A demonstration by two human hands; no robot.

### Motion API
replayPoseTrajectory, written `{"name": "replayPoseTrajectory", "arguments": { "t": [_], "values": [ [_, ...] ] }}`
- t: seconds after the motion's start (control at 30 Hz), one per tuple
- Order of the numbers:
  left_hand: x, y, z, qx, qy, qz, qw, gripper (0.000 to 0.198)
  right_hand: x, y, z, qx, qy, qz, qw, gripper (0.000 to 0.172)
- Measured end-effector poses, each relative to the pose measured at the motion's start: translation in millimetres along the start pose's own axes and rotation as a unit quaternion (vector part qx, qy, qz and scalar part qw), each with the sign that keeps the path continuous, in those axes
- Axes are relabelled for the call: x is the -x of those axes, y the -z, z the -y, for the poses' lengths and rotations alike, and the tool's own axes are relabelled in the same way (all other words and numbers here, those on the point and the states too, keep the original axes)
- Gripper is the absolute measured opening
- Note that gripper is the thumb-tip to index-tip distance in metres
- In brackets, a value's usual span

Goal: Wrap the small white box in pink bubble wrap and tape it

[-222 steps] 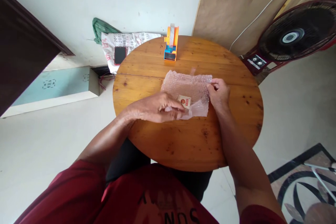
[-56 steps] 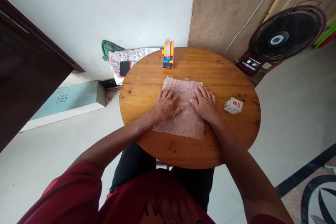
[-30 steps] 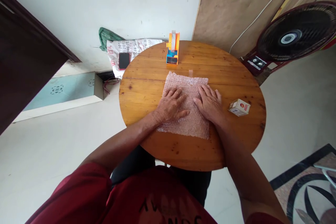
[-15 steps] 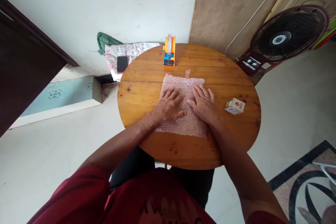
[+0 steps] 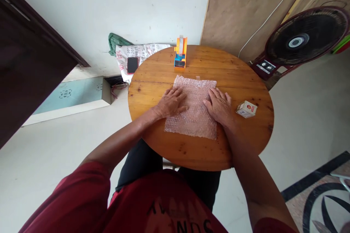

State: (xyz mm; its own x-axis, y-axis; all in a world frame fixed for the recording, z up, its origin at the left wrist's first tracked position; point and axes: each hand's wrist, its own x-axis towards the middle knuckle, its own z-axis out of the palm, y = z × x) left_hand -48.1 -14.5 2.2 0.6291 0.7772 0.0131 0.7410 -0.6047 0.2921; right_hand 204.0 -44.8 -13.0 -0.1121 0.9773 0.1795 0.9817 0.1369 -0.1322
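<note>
A sheet of pinkish, see-through bubble wrap [image 5: 193, 116] lies flat on the round wooden table [image 5: 180, 153]. My left hand [image 5: 171, 102] rests on its left edge, palm down with the fingers stretched out. On the right edge lies my right hand [image 5: 218, 105], also flat, its thumb pointing inward over the wrap. Just past the wrap's far edge a short strip of clear tape [image 5: 198, 78] shows in part. To the right of my right hand sits a small white box [image 5: 246, 109] with a red mark.
An orange and blue tape dispenser [image 5: 181, 52] stands at the table's far side. Against the wall, a printed white sack [image 5: 147, 49] bears a dark phone-like thing [image 5: 132, 65]. A fan [image 5: 300, 42] is beyond the table at the right. A low bluish ledge [image 5: 71, 93] is at left.
My hands have moved apart on the bubble wrap, the left one to its left edge and the right one to its right edge. The tape strip shows less, and the view has shifted slightly.
</note>
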Motion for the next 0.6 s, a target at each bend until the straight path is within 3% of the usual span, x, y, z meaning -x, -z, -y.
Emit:
{"name": "replayPoseTrajectory", "arguments": {
  "t": [0.1, 0.2, 0.3, 0.4, 0.6],
  "values": [
    [7.8, 5.4, 2.5, -0.006, 0.020, -0.005, 1.000, 0.063, 0.8, 1.8, -4.7, -0.003, -0.004, 0.005, 1.000, 0.058],
    [13.3, 5.5, -9.0, -0.005, 0.030, -0.045, 0.999, 0.054, 1.2, 2.5, -6.2, -0.004, -0.002, 0.006, 1.000, 0.058],
    [14.0, -2.4, -28.7, 0.024, -0.041, -0.054, 0.997, 0.051, 1.1, 2.0, -5.3, -0.002, -0.006, 0.004, 1.000, 0.058],
    [13.4, -15.6, -42.0, 0.045, -0.096, -0.027, 0.994, 0.056, 1.0, 1.7, -4.6, 0.001, -0.009, 0.002, 1.000, 0.058],
    [17.2, -33.7, -36.4, 0.031, -0.122, -0.022, 0.992, 0.070, 0.8, 1.7, -6.4, -0.004, -0.004, 0.001, 1.000, 0.056]
  ]
}}
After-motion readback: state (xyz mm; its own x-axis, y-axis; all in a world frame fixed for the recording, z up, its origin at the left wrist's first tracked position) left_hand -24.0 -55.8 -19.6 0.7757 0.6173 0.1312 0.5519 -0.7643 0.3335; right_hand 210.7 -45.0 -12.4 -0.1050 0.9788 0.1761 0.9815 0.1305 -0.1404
